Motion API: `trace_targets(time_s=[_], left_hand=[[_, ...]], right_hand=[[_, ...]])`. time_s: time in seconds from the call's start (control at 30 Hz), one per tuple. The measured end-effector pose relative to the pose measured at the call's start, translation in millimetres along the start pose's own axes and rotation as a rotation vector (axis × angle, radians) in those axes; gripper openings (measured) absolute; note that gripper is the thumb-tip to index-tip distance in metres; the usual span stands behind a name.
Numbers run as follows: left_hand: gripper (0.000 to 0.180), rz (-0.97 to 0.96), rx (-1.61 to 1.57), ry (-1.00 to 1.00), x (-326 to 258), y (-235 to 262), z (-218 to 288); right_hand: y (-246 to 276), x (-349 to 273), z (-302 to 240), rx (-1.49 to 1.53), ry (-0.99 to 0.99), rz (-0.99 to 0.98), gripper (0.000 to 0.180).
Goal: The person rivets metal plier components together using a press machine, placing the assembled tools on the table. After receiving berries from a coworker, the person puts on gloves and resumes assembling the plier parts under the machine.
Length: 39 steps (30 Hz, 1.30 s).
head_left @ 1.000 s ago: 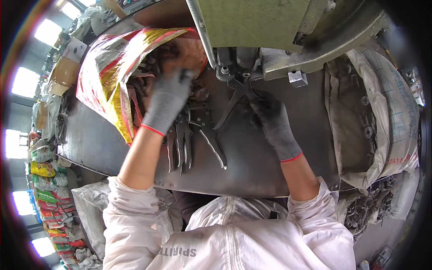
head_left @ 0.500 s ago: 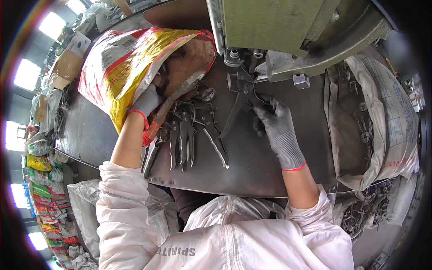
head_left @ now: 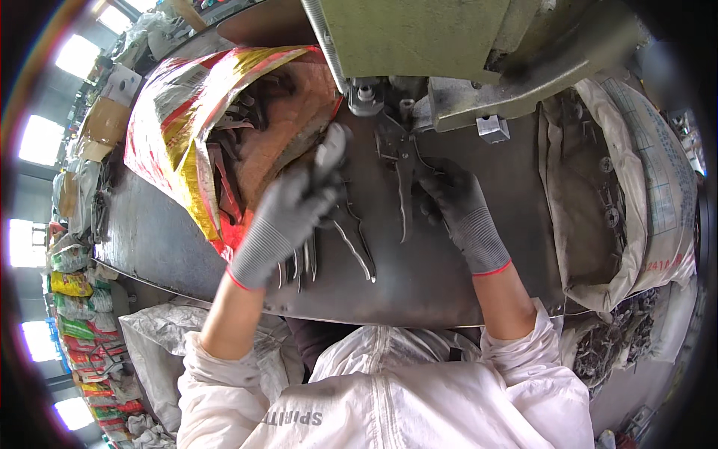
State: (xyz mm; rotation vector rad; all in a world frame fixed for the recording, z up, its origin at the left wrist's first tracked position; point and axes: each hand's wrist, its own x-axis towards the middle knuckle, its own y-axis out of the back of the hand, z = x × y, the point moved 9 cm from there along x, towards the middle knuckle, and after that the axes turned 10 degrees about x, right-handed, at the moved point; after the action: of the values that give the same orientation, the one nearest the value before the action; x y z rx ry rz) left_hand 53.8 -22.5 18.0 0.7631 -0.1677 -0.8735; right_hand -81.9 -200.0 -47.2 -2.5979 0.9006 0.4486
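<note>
My right hand [head_left: 458, 206], in a grey glove, is closed on one handle of a dark pair of pliers [head_left: 404, 172]. The jaw end of the pliers sits under the press head, and the other handle hangs down to the left of my hand. My left hand [head_left: 295, 198], also gloved, is just outside the mouth of a red, yellow and white woven bag [head_left: 191, 120]. Motion smears its fingers, so whether they hold anything does not show. Under and beside it, several more pliers [head_left: 351, 247] lie on the metal table [head_left: 441, 288], partly covered.
Above the pliers stands a green press [head_left: 426, 37] with a metal ram [head_left: 365, 97] and a small steel block [head_left: 493, 129]. Dark metal parts [head_left: 254, 105] fill the bag on the left. An open whitish sack [head_left: 632, 187] with metal parts inside stands at the right.
My left hand has come out of the bag and moved right, over the lying pliers. The pliers in my right hand have turned, their free handle now hanging more upright. My view has shifted slightly.
</note>
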Motion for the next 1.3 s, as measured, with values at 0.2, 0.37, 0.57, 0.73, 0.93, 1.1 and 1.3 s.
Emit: trace_targets(time_s=[0.2, 0.37, 0.57, 0.73, 0.93, 1.1, 1.3], left_hand=[[0.026, 0.021, 0.281, -0.001, -7, -21, -9], [0.030, -0.181, -0.162, 0.024, -8, -36, 29], [0.046, -0.328, -0.685, -0.112, -7, -77, 110], [0.035, -0.071, 0.093, -0.191, 31, -80, -20], [0.023, -0.064, 0.157, 0.058, 39, -59, -3], [0.034, 0.103, 0.123, -0.296, 26, -43, -8], [0.038, 0.028, -0.081, -0.143, 36, -43, 25]], right_hand=[[-1, 2, -6, -0.106, 0.107, 0.012, 0.029], [-4, -10, -6, 0.058, 0.126, 0.004, 0.029], [4, 6, 5, 0.373, 0.227, -0.055, 0.026], [160, -2, -122, -1.170, 0.585, 0.575, 0.044], [292, -5, -98, -1.396, 0.392, 0.749, 0.043], [134, -47, -88, -0.529, 0.321, 0.419, 0.022], [26, -13, -42, 0.230, 0.166, 0.015, 0.033]])
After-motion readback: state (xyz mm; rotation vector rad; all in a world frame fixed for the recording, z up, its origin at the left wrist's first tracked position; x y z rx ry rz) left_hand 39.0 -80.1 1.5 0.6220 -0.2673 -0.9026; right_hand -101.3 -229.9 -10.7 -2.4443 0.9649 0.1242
